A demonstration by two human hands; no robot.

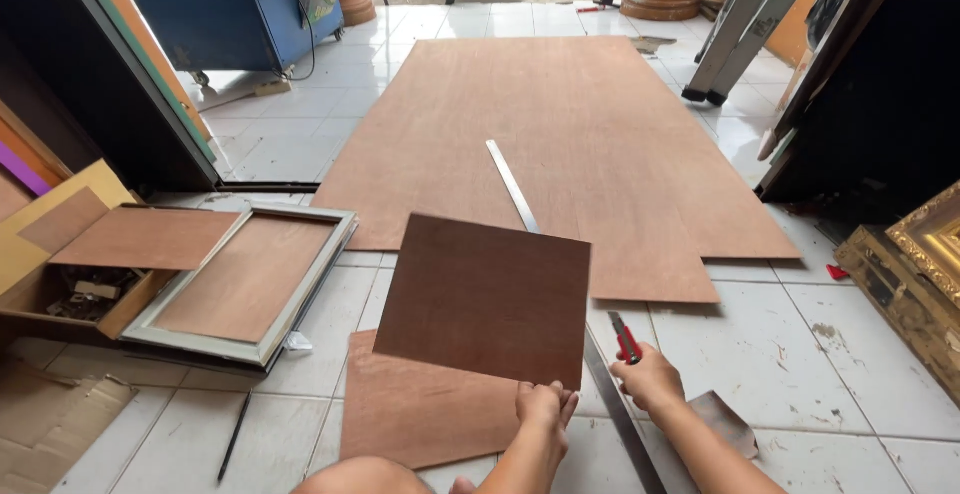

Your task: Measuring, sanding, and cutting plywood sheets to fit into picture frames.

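My left hand (pixel 544 406) grips the near edge of a dark brown rectangular plywood panel (pixel 485 296) and holds it lifted and tilted above the floor. Under it lies a lighter plywood offcut (pixel 420 416) on the white tiles. My right hand (pixel 650 378) is shut on a red-handled utility knife (pixel 625 338), its blade end pointing away from me. A long metal ruler (pixel 512 186) runs from the big plywood sheet (pixel 560 134) down between my hands, its lower part (pixel 622 422) passing just left of my right wrist.
A silver picture frame with a plywood back (pixel 243 284) lies at left beside a wooden box (pixel 70 299) and loose boards. A gilded frame (pixel 915 274) sits at right. A ladder foot (pixel 705 94) and a blue cabinet (pixel 235 4) stand farther off. A thin rod (pixel 235 436) lies on the tiles.
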